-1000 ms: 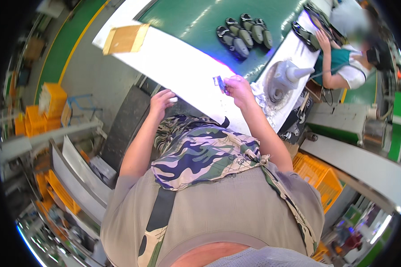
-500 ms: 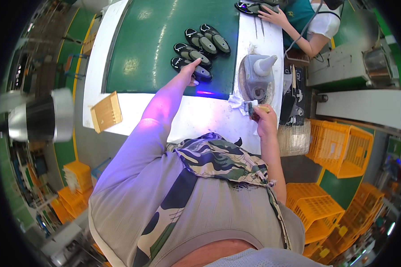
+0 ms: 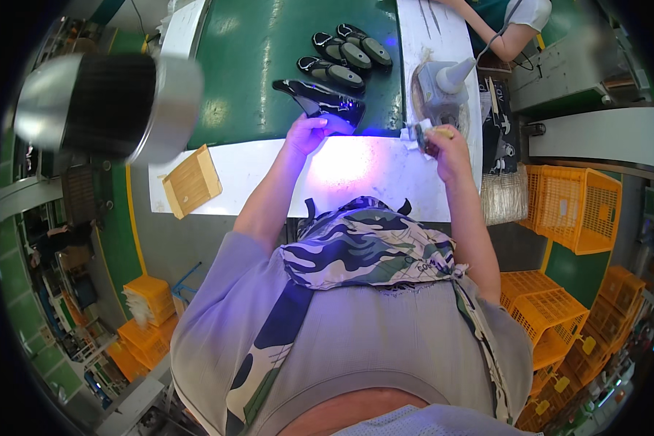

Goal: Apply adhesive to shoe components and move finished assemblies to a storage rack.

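The left hand [image 3: 307, 134] is closed on the heel end of a black shoe sole [image 3: 320, 100], which sits at the near edge of the green belt [image 3: 240, 65], just this side of the row of soles [image 3: 345, 54]. The right hand [image 3: 443, 145] is clenched around a small brush [image 3: 423, 132] beside the glue pot [image 3: 443, 83]. The sole juts past the belt edge over the white surface [image 3: 356, 171]; a loose grip could let it tip, and a loaded brush could drip glue
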Tool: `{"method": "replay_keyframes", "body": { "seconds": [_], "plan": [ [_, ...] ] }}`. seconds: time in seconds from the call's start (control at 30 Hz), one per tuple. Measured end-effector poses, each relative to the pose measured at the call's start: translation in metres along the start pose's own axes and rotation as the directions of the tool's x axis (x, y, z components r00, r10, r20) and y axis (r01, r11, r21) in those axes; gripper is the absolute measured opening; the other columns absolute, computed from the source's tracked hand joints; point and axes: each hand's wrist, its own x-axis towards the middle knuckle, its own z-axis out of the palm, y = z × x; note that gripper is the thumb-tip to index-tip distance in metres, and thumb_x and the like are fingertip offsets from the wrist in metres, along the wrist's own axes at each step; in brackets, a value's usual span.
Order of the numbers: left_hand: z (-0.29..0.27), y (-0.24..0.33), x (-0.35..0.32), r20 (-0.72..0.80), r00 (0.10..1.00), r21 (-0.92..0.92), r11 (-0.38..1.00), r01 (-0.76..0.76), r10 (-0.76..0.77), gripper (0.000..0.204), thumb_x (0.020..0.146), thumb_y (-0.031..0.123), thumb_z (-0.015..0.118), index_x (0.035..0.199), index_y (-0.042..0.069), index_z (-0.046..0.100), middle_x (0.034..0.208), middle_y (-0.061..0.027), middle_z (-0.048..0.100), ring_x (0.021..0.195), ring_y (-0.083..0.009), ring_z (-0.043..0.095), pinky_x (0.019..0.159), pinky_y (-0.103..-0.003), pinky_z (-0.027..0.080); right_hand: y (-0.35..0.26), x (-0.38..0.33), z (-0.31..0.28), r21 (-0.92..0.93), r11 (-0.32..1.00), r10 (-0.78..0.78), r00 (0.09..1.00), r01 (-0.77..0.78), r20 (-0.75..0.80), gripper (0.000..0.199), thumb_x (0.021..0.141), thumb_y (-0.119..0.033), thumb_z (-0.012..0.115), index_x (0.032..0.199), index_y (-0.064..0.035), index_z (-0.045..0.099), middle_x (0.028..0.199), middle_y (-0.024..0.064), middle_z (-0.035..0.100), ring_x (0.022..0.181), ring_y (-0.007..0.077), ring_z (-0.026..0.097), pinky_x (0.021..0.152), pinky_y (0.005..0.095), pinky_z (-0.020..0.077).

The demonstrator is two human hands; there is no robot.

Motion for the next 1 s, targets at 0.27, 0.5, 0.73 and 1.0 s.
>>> {"method": "replay_keyframes", "body": {
  "seconds": [0.27, 0.5, 0.73, 1.0],
  "plan": [
    [0.107, 0.059, -0.088, 0.03, 0.9, 0.204, 0.879, -0.431, 0.434, 0.072, 0.063, 0.016, 0.081, 0.127, 0.002, 0.05, 0.119, -0.01, 0.061, 0.113, -0.0261, 0.058, 0.103, -0.041, 0.045, -0.056, 0.012, 0.062, 0.053, 0.993, -0.111, 0.982, 0.104, 0.156, 0.014, 0.085, -0.007, 0.068, 0.088, -0.0059, 0.054, 0.077, 0.0041, 0.059, 0.067, 0.015, 0.059, 0.063, 0.0302, 0.0521],
    [0.172, 0.049, -0.146, 0.489, 0.728, 0.84, -0.484, -0.245, 0.481, 0.058, 0.085, 0.018, 0.07, 0.137, 0.009, 0.048, 0.128, -0.0152, 0.057, 0.119, -0.028, 0.056, 0.111, -0.041, 0.035, -0.064, 0.002, 0.127, -0.042, 0.953, -0.241, 0.832, 0.301, 0.5, 0.022, 0.075, -0.004, 0.076, 0.087, -0.0039, 0.058, 0.078, 0.0015, 0.059, 0.07, 0.0108, 0.057, 0.063, 0.0262, 0.0472],
    [0.197, 0.029, -0.185, 0.566, 0.427, 0.821, -0.432, -0.374, 0.705, 0.054, 0.07, 0.006, 0.081, 0.119, -0.003, 0.057, 0.11, -0.0222, 0.066, 0.099, -0.0322, 0.068, 0.085, -0.036, 0.055, -0.063, -0.01, 0.152, -0.08, 0.948, -0.185, 0.739, 0.307, 0.648, 0.02, 0.077, -0.004, 0.074, 0.09, -0.0026, 0.059, 0.08, 0.0014, 0.059, 0.072, 0.0094, 0.056, 0.066, 0.025, 0.0464],
    [0.237, 0.011, -0.213, 0.496, 0.57, 0.849, -0.504, -0.16, 0.655, 0.058, 0.07, 0.011, 0.078, 0.123, -0.001, 0.058, 0.117, -0.0188, 0.065, 0.099, -0.0347, 0.066, 0.089, -0.041, 0.051, -0.067, -0.031, 0.148, -0.089, 0.984, -0.031, 0.644, 0.153, 0.765, 0.019, 0.076, -0.004, 0.074, 0.088, -0.0028, 0.059, 0.077, 0.002, 0.061, 0.069, 0.0105, 0.059, 0.064, 0.0256, 0.0473]
  ]
}}
